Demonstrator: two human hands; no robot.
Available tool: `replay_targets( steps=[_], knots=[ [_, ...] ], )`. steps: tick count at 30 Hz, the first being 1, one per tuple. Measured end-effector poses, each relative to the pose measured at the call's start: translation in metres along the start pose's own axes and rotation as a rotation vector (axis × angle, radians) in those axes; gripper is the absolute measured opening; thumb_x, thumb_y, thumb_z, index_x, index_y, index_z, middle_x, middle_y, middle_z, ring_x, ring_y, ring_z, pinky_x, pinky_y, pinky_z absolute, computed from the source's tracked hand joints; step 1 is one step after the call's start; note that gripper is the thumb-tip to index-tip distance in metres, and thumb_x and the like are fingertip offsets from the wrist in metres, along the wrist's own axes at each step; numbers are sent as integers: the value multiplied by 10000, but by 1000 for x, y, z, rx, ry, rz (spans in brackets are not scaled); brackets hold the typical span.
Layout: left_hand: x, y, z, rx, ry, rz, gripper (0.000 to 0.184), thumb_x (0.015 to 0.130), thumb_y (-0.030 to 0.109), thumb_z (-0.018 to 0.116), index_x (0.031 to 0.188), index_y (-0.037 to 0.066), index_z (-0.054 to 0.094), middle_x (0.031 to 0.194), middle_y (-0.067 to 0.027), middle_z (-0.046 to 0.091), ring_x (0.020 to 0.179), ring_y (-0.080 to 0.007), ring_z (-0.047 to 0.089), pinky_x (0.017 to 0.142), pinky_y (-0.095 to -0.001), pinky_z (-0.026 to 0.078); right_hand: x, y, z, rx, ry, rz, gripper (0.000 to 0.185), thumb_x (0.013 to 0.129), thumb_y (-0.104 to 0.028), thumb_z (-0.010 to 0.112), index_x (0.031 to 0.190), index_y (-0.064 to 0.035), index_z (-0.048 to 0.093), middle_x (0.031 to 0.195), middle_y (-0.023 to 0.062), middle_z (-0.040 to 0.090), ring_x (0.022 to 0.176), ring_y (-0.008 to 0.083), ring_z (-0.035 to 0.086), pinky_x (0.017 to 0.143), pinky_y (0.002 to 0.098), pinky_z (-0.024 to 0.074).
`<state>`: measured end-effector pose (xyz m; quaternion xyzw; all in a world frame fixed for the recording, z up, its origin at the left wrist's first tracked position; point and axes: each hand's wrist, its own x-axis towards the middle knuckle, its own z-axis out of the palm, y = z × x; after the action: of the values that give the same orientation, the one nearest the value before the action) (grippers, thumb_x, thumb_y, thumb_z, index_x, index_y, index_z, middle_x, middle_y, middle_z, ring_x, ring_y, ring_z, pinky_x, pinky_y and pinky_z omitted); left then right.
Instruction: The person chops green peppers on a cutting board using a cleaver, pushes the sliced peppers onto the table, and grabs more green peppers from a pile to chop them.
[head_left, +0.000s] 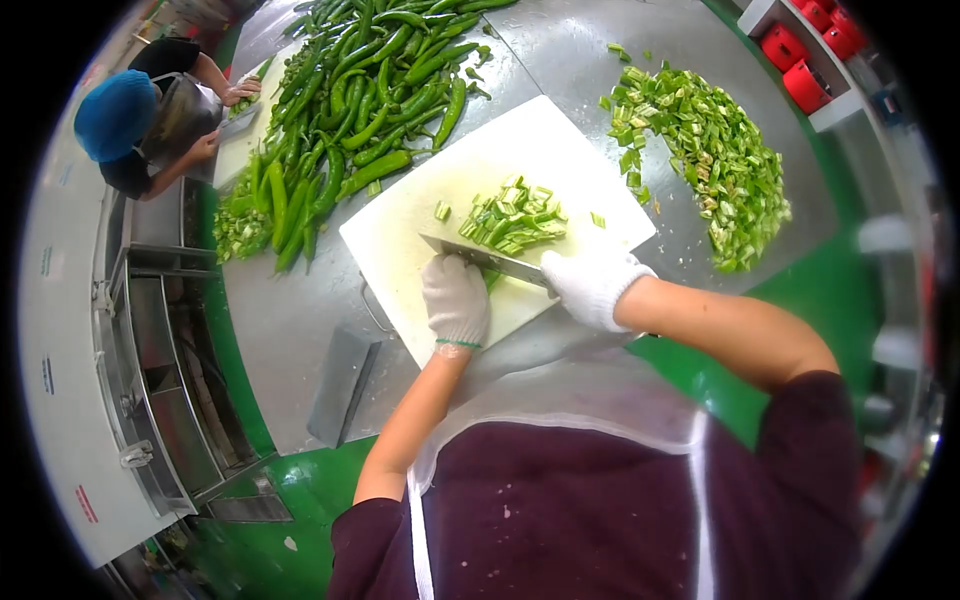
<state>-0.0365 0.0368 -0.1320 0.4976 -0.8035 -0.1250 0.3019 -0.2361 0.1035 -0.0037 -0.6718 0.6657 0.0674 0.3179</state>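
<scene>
My right hand [595, 287], in a white knit glove, is closed around the handle of a knife [500, 262]. The knife's broad blade lies across the white cutting board [400, 225], pointing left. My left hand [455, 298], gloved too, is pressed down on the board on the near side of the blade with its fingers curled. Bits of green pepper [490, 279] show between that hand and the blade; the rest of what it grips is hidden. Just beyond the blade sits a heap of chopped green pepper [515, 215], with a few loose pieces nearby.
Whole green peppers [370, 90] are piled on the metal table [290, 350] at far left. A long mound of chopped peppers [715, 155] lies right. A grey block [343, 385] rests near the front edge. Another person in a blue cap [115, 115] works at left.
</scene>
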Motion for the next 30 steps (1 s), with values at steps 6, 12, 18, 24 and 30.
replay_targets(
  steps=[6,12,18,24,30],
  knots=[
    [-1,5,3,115,22,57,104,870,74,625,835,2,558,879,-215,574,873,-422,572,749,-550,453,41,-6,23,-108,-22,24,237,992,-139,431,1163,-24,546,1057,259,711,991,445,696,828,545,545],
    [-6,-10,-6,-176,139,25,90,884,60,621,947,-5,618,952,-235,609,914,-414,588,809,-510,476,20,15,18,57,149,-68,188,970,-132,474,1099,-25,558,1000,248,706,926,437,691,804,517,538],
    [-34,-7,-14,-106,178,-126,132,889,68,614,982,-24,634,989,-238,619,893,-408,596,819,-494,478,-17,-10,-19,-121,-74,-30,209,968,-167,483,1101,-34,574,1007,247,707,940,440,692,809,503,542],
    [-32,8,-7,218,61,26,145,843,137,672,880,32,580,921,-193,581,882,-412,567,748,-528,456,29,-4,27,-46,-38,-62,273,982,-196,487,1146,-1,585,1088,294,696,1040,457,684,860,510,544],
    [-18,14,-12,140,-123,180,148,857,121,673,938,27,592,975,-193,609,924,-405,575,785,-507,477,18,25,13,62,80,-133,206,973,-196,561,1090,-26,551,956,270,693,938,459,676,800,525,519]
  ],
)
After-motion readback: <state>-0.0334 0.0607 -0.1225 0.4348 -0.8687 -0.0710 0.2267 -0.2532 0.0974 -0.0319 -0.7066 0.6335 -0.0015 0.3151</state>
